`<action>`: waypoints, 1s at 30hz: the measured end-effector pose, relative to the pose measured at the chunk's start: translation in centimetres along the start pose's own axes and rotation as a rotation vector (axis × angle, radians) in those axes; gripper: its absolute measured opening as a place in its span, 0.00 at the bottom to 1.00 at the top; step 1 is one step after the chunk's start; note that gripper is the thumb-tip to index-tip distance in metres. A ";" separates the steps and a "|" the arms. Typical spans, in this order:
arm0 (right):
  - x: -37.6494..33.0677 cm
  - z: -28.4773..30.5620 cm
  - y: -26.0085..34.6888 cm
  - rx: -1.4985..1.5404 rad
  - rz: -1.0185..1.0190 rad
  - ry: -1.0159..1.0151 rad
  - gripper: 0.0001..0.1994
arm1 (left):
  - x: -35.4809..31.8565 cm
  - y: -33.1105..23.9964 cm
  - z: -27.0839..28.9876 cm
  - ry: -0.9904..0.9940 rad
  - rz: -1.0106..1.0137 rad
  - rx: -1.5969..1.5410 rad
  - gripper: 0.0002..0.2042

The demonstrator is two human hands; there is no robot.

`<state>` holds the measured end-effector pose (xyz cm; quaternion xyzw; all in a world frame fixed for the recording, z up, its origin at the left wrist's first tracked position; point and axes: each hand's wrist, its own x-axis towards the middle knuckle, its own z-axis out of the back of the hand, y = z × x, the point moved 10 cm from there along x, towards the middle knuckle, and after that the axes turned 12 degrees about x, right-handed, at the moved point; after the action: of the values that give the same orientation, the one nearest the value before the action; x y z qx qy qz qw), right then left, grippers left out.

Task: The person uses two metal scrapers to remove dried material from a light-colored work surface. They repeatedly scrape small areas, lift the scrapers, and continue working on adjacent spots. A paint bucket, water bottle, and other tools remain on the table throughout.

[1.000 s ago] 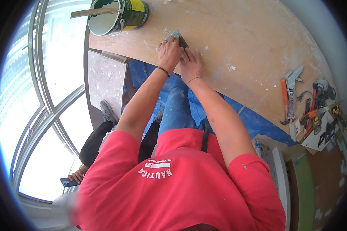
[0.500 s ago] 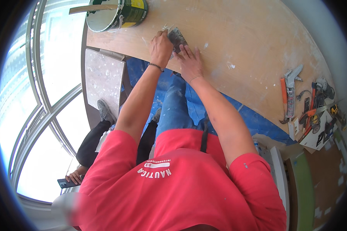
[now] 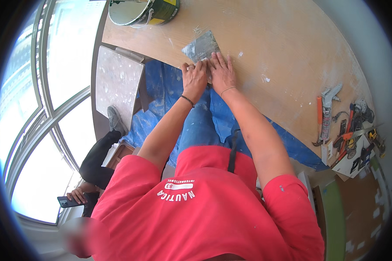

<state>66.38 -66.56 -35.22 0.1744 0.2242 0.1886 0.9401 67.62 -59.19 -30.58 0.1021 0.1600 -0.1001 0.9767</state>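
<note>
A flat grey plate point(image 3: 203, 46), smeared white at its left corner, lies near the front edge of a wooden tabletop point(image 3: 283, 65). Its exact kind I cannot tell. My left hand point(image 3: 194, 79) is at the plate's near edge, its fingers curled together. Whatever is pinched there is hidden under the fingers. Beside it, my right hand point(image 3: 222, 75) rests with fingers stretched out flat on the plate's near right corner and the wood. The two hands almost meet at the thumbs.
A dark green bucket point(image 3: 161, 11) stands at the far left. On the right lie a caulking gun point(image 3: 326, 117), a hammer point(image 3: 319, 115) and a jumble of tools point(image 3: 355, 135). Blue sheeting point(image 3: 161, 87) covers the floor. At left, another person's hand point(image 3: 77, 195) holds a phone point(image 3: 69, 201).
My left hand has come from the plate's far left side to its near edge, uncovering most of the plate. The view has shifted; the wooden stick over the bucket is out of sight.
</note>
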 end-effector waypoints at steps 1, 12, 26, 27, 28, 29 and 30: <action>0.0 0.0 0.0 0.021 -0.004 0.006 0.28 | 0.3 0.0 1.1 -0.104 -0.003 0.003 0.20; 0.2 -0.5 0.4 0.028 -0.008 0.024 0.29 | 1.1 2.4 1.2 -0.108 0.129 0.000 0.19; 0.7 -0.7 1.2 -0.003 -0.061 0.078 0.28 | 2.5 5.2 2.7 -0.198 0.181 -0.098 0.13; 0.9 -0.3 1.2 -0.031 -0.050 0.033 0.28 | 2.7 5.1 2.0 -0.127 0.183 -0.094 0.14; 0.7 -0.4 1.2 -0.027 -0.047 0.029 0.28 | 2.6 5.0 1.4 -0.071 0.179 -0.090 0.14; 0.5 -0.6 1.2 -0.024 -0.049 0.038 0.28 | 2.5 4.8 0.5 0.019 0.178 -0.089 0.15; 0.6 -0.5 1.2 -0.036 -0.048 0.019 0.28 | 2.5 4.8 0.4 0.021 0.182 -0.093 0.18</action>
<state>66.34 -65.15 -35.37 0.1501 0.2340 0.1716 0.9451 71.13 -55.11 -30.27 0.0716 0.1647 -0.0023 0.9837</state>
